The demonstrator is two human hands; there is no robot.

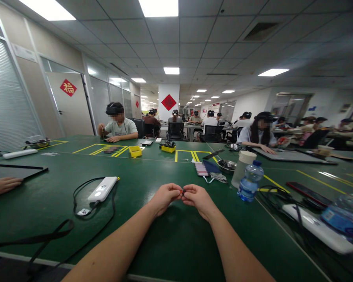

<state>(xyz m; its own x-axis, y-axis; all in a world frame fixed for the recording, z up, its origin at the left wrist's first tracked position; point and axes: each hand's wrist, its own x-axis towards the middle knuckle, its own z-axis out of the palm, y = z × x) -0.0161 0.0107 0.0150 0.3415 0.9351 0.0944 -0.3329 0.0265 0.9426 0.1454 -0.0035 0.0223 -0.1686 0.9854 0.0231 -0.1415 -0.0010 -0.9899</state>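
My left hand (pixel 168 196) and my right hand (pixel 196 197) meet fingertip to fingertip over the green table (pixel 129 203). The left thumb and fingers pinch a tiny orange-red piece (pixel 181 192). Between my right thumb and fingers sits a small dark piece (pixel 184 192). The two pieces are side by side and seem to touch, but they are too small to name, and the fingertips cover most of them.
A white power bank (pixel 103 189) with a looped black cable lies to the left. On the right stand a blue water bottle (pixel 251 181), a pale tumbler (pixel 242 167) and a metal bowl (pixel 227 166). Yellow trays (pixel 135 151) sit farther back. A person's hand (pixel 2 187) rests at the left edge.
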